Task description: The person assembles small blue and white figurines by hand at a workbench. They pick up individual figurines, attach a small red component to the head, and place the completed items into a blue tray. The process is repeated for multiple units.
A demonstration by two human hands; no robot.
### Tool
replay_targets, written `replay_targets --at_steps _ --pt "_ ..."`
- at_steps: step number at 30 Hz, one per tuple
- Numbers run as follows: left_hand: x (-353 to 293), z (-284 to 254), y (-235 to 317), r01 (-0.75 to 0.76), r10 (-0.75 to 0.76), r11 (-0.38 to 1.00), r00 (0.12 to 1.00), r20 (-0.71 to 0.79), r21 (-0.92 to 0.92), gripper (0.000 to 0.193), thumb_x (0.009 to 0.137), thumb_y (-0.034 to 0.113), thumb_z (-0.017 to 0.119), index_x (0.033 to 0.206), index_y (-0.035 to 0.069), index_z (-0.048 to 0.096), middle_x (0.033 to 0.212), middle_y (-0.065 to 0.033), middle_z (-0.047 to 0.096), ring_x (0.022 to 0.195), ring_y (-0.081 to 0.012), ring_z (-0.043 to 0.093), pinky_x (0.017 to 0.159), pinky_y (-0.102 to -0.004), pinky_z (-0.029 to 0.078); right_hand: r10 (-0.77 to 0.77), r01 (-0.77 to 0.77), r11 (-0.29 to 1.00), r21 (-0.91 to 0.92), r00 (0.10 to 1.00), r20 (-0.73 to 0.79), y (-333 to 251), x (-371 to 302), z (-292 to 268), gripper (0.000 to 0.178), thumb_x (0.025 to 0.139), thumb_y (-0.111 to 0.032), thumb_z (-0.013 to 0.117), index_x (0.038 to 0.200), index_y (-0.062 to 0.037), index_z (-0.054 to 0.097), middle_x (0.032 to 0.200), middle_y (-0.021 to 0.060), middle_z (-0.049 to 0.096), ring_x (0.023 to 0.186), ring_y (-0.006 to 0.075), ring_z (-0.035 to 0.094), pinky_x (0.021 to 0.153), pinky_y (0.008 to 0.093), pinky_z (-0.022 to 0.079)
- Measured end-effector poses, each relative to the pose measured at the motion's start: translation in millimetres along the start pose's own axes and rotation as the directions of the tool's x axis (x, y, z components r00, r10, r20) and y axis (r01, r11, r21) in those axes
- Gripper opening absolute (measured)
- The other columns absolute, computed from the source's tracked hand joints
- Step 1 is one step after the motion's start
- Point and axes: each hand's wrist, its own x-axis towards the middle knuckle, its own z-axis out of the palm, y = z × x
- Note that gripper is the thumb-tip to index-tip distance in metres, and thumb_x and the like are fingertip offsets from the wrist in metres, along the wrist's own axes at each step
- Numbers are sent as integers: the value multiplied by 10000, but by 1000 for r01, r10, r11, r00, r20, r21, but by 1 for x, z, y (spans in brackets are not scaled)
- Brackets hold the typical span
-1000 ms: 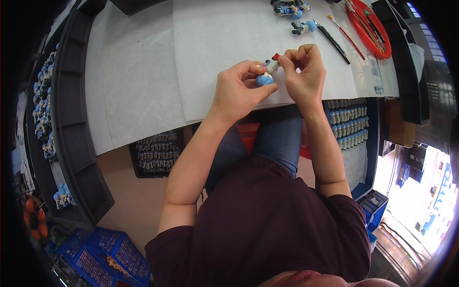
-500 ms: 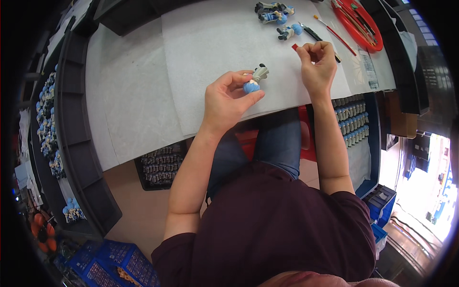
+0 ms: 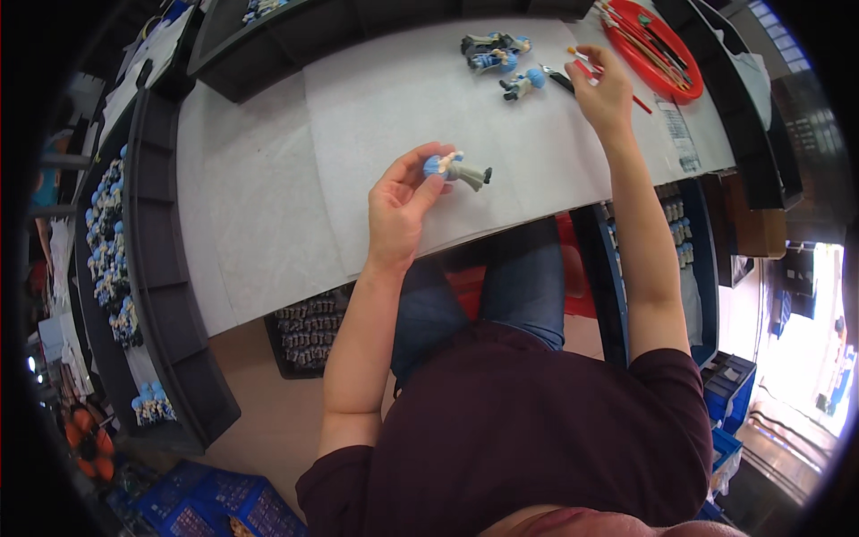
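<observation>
My left hand (image 3: 399, 208) is closed around the head end of a small figurine (image 3: 465, 173) with blue hair, a pale grey-green body and black feet. The figurine lies tilted sideways over the white sheet, feet pointing right. Farther right, my right hand (image 3: 605, 94) pinches a small red piece (image 3: 582, 68) between thumb and fingers, above a thin brush (image 3: 642, 105) with a red handle. Left of this hand lies a black craft knife (image 3: 560, 80). Beside it rests another blue-haired figurine (image 3: 523, 84), with several more figurines (image 3: 494, 54) behind.
A red oval tray (image 3: 689, 88) with brushes stands at the far right. Dark trays (image 3: 165, 286) border the table left and back; the left one adjoins many figurines (image 3: 109, 255). More figurines fill trays below the table edge (image 3: 268, 313). Blue crates (image 3: 259, 497) stand on the floor.
The figurine in my left hand has turned from feet pointing away to feet pointing right. My right hand has moved slightly away from me, over the brush. The whole view has shifted slightly.
</observation>
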Motion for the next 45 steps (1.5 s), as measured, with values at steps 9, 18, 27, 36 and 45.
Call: replay_targets --at_steps 9,18,27,36,45 --pt "-1 -4 0 16 -16 998 1000 5 -57 355 864 -14 511 1218 -18 487 1183 -134 544 1040 -174 544 891 -302 445 101 -795 333 508 565 819 -119 -95 -14 385 853 -136 617 1167 47 491 927 132 625 814 146 616 722 252 504" --pt "8 2 16 2 -22 993 984 -174 -116 317 895 103 534 1186 -20 515 1052 -134 611 939 -182 597 862 -310 474 88 -509 435 743 845 528 -140 -102 10 403 761 -26 694 1112 63 519 1026 125 592 931 167 589 831 290 503" --pt "10 -13 5 -3 -15 994 985 -172 -105 290 878 126 571 1130 -17 557 997 -114 632 884 -154 601 781 -282 479 69 -608 378 698 770 634 -134 -107 12 363 841 -40 606 1173 29 476 1036 143 589 939 166 580 825 275 477" --pt "5 -13 6 -7 -12 994 986 -165 -111 285 854 109 605 1120 11 581 991 -74 642 858 -109 569 740 -238 435 90 -600 399 694 778 622 -135 -109 11 355 831 1 597 1165 29 480 1032 143 593 970 168 570 847 278 469" --pt "6 -9 9 32 -41 998 984 -176 -55 280 857 83 592 1121 -11 575 1010 -106 628 856 -127 574 747 -254 455 79 -484 451 750 858 507 -131 -115 16 482 717 60 689 1155 23 491 1077 111 560 1021 187 553 863 308 475"
